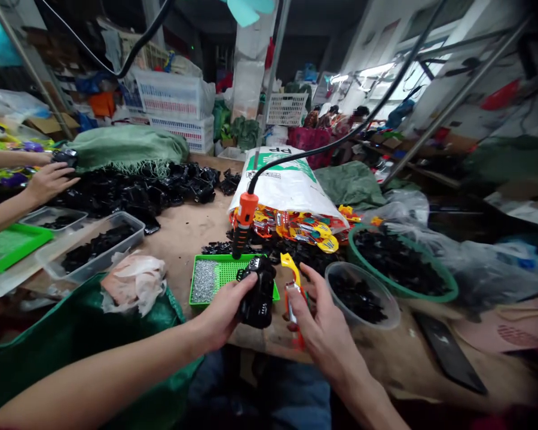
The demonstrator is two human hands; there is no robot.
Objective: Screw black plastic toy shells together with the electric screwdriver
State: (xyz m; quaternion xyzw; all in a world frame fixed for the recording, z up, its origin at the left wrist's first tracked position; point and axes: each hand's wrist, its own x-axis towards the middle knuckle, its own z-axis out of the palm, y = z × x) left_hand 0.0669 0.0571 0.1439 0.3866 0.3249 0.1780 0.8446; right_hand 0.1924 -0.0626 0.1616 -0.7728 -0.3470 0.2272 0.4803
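left hand (226,307) grips a black casing (262,298), right hand (316,316), at its three o'clock, pinches a yellow-orange piece (291,263), for control, i guess.

the green tray (227,270) is smooth plastic; the small parts (203,280) inside look metallic and bright. in front of the tray, the black casing (260,292) is glossy plastic. right of the tray, the yellow piece (288,262) is smooth plastic. left behind the tray, the green cloth (125,143) is matt.

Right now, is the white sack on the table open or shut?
Open: the white sack lies with its mouth toward the viewer, orange and yellow parts spilling out onto the table.
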